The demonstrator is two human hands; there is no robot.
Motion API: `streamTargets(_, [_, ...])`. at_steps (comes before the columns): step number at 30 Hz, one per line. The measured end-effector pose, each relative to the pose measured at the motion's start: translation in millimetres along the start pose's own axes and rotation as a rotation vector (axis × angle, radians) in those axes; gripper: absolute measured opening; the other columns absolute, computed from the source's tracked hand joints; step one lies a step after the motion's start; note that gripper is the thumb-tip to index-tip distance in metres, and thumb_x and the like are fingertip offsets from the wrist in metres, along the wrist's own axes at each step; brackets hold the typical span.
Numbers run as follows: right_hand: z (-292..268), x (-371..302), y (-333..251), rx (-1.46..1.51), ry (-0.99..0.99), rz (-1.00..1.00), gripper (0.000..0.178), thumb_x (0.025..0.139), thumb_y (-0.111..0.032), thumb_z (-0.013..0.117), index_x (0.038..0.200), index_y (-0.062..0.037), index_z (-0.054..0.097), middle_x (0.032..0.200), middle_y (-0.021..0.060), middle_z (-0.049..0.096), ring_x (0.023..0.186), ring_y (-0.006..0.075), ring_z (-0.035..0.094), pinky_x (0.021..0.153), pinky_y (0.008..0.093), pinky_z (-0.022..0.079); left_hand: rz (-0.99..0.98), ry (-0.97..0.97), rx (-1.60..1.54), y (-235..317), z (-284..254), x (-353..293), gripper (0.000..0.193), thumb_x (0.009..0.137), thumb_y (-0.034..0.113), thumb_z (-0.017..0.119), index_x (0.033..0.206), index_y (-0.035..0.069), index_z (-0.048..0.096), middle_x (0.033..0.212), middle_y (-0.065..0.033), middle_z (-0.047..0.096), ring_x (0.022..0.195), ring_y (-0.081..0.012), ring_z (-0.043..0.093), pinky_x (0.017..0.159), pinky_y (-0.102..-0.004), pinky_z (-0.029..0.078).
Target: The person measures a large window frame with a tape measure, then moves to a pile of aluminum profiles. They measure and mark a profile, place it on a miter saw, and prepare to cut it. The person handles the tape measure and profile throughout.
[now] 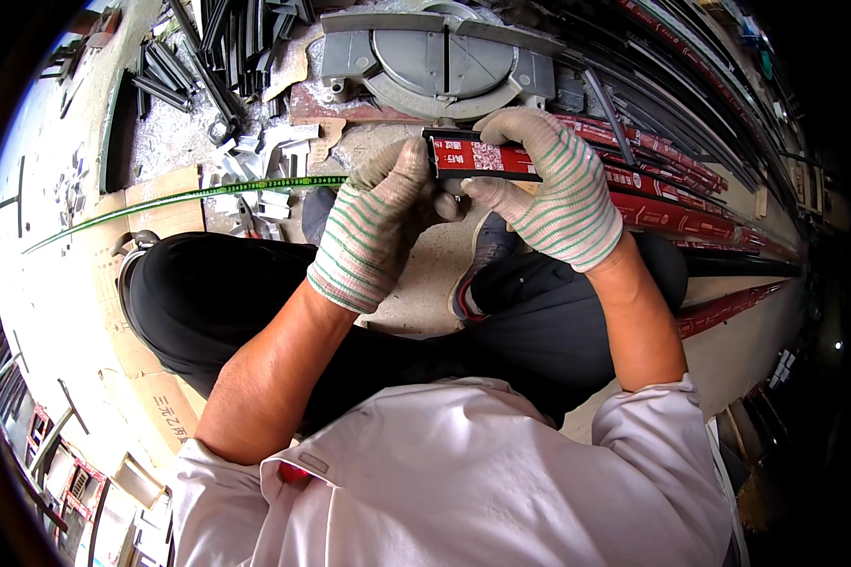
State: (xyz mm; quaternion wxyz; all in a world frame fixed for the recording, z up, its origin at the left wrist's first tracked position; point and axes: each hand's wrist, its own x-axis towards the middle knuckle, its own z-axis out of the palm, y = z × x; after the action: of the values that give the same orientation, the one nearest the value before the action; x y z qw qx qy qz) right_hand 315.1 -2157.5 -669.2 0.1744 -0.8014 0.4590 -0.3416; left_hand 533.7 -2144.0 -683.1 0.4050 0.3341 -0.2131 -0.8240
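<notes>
Across the pale, dusty floor (397, 295) of a cluttered workshop, stock and scrap lie on every side of me. At the far side, straight ahead, sits a grey saw base (444, 61) with a round, slotted plate. To its left are black profiles (165, 71) in a loose heap, and nearer than those, silvery offcuts (272, 151) with pliers (247, 217) among them. Flattened cardboard (151, 402) covers part of the near left. On the right, long red-wrapped bars (671, 215) run side by side away from my knee.

Between my two gloved hands, above my shoes, is a short dark bar (482, 157) with a red label facing up. My right grip (560, 189) is closed on its right part, fingers at the far edge and thumb at the near one. My left grip (371, 227) is curled closed at its left end, thumb just beside it. A green tape (279, 183) stretches from the left into that closed grip; whether it also pinches the bar, I cannot tell.
</notes>
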Motion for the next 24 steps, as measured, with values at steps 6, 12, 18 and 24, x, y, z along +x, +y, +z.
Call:
streamTargets(6, [-19.6, 4.5, 0.9, -0.216, -0.048, -0.205, 0.052, 0.074, -0.025, 0.091, 0.117, -0.0085, 0.068, 0.112, 0.0099, 0.068, 0.099, 0.0317, 0.066, 0.086, 0.0421, 0.056, 0.033, 0.006, 0.009, 2.0, 0.7, 1.4, 0.037, 0.108, 0.039, 0.059, 0.115, 0.005, 0.070, 0.090, -0.0027, 0.069, 0.079, -0.0118, 0.063, 0.084, -0.0324, 0.055])
streamTargets(12, [-26.1, -5.4, 7.5, -0.353, 0.035, -0.334, 0.046, 0.070, -0.017, 0.091, 0.110, -0.0105, 0.071, 0.103, 0.0059, 0.067, 0.090, 0.0285, 0.067, 0.078, 0.0414, 0.056, 0.012, 0.022, -0.029, 1.6, -0.3, 5.6, 0.034, 0.109, 0.038, 0.059, 0.110, 0.006, 0.070, 0.090, -0.0045, 0.072, 0.077, -0.0119, 0.064, 0.081, -0.0321, 0.056])
streamTargets(18, [-25.8, -5.1, 2.5, -0.495, -0.005, -0.372, 0.031, 0.074, -0.013, 0.084, 0.103, -0.0079, 0.075, 0.093, 0.0054, 0.068, 0.083, 0.0253, 0.067, 0.070, 0.0393, 0.055, 0.005, 0.021, -0.024, 0.1, -1.2, 6.5, 0.033, 0.108, 0.038, 0.059, 0.111, 0.006, 0.070, 0.092, -0.0056, 0.073, 0.077, -0.0117, 0.065, 0.080, -0.0311, 0.057])
streamTargets(24, [-25.9, -4.7, 1.2, -0.558, -0.010, -0.389, 0.024, 0.077, -0.012, 0.075, 0.100, -0.0064, 0.076, 0.089, 0.0048, 0.069, 0.078, 0.0235, 0.065, 0.066, 0.0379, 0.054, 0.004, 0.039, -0.008, 0.9, 2.0, 5.9, 0.034, 0.108, 0.037, 0.060, 0.112, 0.006, 0.070, 0.093, -0.0059, 0.073, 0.077, -0.0118, 0.065, 0.080, -0.0308, 0.057])
